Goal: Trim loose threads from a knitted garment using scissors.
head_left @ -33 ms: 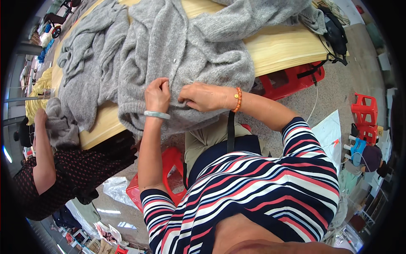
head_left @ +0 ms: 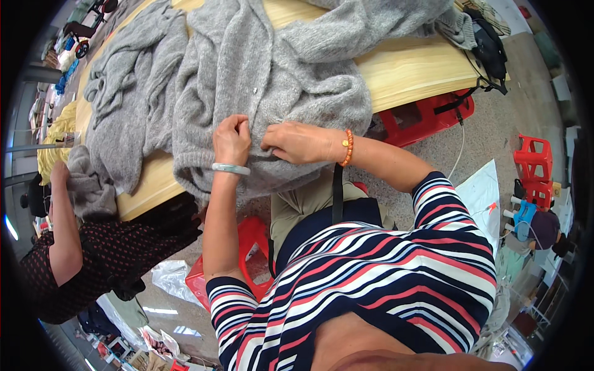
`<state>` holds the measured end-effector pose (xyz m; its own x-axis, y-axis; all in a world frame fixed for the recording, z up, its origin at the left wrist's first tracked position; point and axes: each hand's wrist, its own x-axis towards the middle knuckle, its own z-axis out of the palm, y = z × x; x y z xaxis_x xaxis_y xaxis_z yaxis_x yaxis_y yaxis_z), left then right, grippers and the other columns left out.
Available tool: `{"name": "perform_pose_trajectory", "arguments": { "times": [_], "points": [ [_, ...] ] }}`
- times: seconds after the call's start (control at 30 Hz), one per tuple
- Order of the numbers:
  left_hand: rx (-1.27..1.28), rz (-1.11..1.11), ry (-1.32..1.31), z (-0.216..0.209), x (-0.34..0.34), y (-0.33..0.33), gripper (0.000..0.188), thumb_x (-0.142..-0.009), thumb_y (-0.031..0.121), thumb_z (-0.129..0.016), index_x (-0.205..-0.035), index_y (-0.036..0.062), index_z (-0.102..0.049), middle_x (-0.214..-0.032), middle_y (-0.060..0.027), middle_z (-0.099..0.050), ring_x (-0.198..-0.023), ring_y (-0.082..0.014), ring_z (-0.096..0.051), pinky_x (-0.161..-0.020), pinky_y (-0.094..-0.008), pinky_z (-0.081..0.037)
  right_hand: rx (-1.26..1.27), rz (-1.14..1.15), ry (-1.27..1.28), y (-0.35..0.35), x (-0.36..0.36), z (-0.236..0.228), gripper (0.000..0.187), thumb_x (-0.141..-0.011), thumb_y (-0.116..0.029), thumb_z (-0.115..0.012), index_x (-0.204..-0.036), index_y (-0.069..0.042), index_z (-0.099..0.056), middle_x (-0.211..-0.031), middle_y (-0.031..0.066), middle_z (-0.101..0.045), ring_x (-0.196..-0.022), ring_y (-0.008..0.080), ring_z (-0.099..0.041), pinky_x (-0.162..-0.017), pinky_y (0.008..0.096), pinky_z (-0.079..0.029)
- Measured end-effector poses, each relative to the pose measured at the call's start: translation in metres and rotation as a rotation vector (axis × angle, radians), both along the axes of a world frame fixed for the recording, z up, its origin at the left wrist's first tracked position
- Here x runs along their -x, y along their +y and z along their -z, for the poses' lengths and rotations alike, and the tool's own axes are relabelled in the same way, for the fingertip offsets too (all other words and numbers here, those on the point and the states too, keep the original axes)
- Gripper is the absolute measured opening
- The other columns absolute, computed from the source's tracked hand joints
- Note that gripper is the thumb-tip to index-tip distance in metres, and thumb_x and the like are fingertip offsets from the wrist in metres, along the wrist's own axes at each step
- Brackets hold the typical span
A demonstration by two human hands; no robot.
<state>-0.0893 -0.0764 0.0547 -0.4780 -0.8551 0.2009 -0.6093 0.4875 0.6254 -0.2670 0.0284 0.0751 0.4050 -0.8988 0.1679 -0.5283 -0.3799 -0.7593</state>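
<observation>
Both hands, left hand (head_left: 232, 139) and right hand (head_left: 296, 142), pinch the grey cardigan (head_left: 272, 80), lying lengthwise away from the person.

Fingertips of the left hand (head_left: 232, 141) and right hand (head_left: 296, 141) buried in the grey cardigan (head_left: 272, 74), grip impossible to read. Cardigan's upper part cut off at the top edge. Wooden table (head_left: 408, 68) mostly covered by knitwear. Co-worker (head_left: 68, 260) on the left sliced by the dark rim, hand lost in grey fabric. Red stool (head_left: 247, 241) half hidden behind the forearm.
</observation>
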Motion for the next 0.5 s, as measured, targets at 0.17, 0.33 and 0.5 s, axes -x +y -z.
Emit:
{"name": "perform_pose_trajectory", "arguments": {
  "times": [0.17, 0.33, 0.5],
  "points": [
    [-0.406, 0.129, 0.158, 0.004, -0.001, -0.009, 0.012, -0.088, 0.012, -0.065, -0.092, 0.001, -0.065, -0.069, 0.0001, -0.062, -0.055, -0.0077, -0.054, -0.05, -0.0244, -0.044, 0.072, 0.054, 0.208, 0.003, 0.001, 0.002, 0.011, -0.078, -0.006, -0.056, -0.08, 0.003, -0.062, -0.091, 0.0244, -0.061, -0.083, 0.0409, -0.065, -0.072, 0.0468, -0.054],
    [-0.674, 0.068, 0.155, -0.007, 0.001, -0.011, 0.011, -0.089, 0.011, -0.06, -0.093, 0.0014, -0.063, -0.064, -0.0021, -0.06, -0.05, -0.0089, -0.055, -0.045, -0.0243, -0.044, 0.132, -0.019, 0.181, -0.005, 0.0, 0.004, 0.016, -0.068, -0.004, -0.059, -0.075, 0.009, -0.063, -0.079, 0.0288, -0.063, -0.079, 0.0423, -0.066, -0.068, 0.0471, -0.053],
    [-0.754, 0.119, 0.199, 0.004, -0.003, -0.017, 0.012, -0.084, 0.008, -0.068, -0.091, 0.0031, -0.06, -0.069, -0.0007, -0.061, -0.053, -0.007, -0.054, -0.046, -0.0228, -0.043, 0.126, 0.021, 0.013, -0.003, 0.002, 0.009, 0.014, -0.067, -0.004, -0.057, -0.071, 0.009, -0.061, -0.073, 0.0289, -0.061, -0.076, 0.0435, -0.063, -0.066, 0.0494, -0.05]
  ]
}}
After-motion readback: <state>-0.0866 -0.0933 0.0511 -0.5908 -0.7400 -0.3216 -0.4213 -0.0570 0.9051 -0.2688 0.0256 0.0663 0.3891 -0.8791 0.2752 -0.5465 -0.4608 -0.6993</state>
